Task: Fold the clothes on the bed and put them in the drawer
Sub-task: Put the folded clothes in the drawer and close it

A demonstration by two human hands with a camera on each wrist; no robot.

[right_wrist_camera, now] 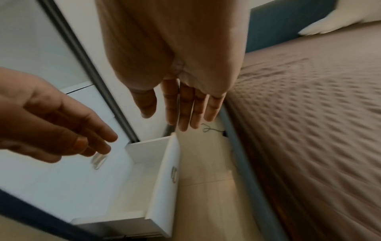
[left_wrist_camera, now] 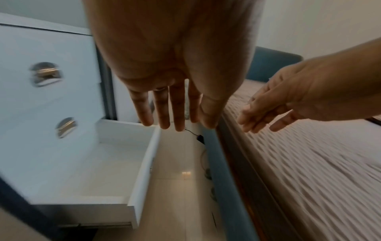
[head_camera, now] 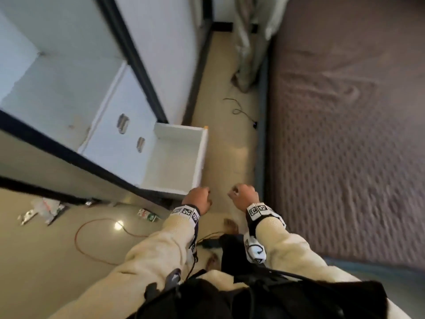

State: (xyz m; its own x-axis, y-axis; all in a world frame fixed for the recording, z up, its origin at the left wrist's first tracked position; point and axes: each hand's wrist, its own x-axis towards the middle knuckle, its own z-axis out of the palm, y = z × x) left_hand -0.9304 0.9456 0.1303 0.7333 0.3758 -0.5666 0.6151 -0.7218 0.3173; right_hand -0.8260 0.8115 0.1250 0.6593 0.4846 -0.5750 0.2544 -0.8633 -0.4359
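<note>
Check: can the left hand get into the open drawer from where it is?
Probably yes. The left hand is empty, fingers straight, right by the near corner of the pulled-out drawer, whose top is uncovered; nothing lies between them.

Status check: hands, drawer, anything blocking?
Left hand and right hand open, holding nothing. Drawer pulled out, no clothes visible inside. Nothing blocking.

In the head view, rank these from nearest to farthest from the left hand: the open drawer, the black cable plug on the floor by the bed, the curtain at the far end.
From the left hand:
1. Open drawer, just ahead and left, its near corner beside the hand.
2. Black cable plug, ahead on the floor against the bed frame.
3. Curtain, farthest, at the aisle's far end.
</note>
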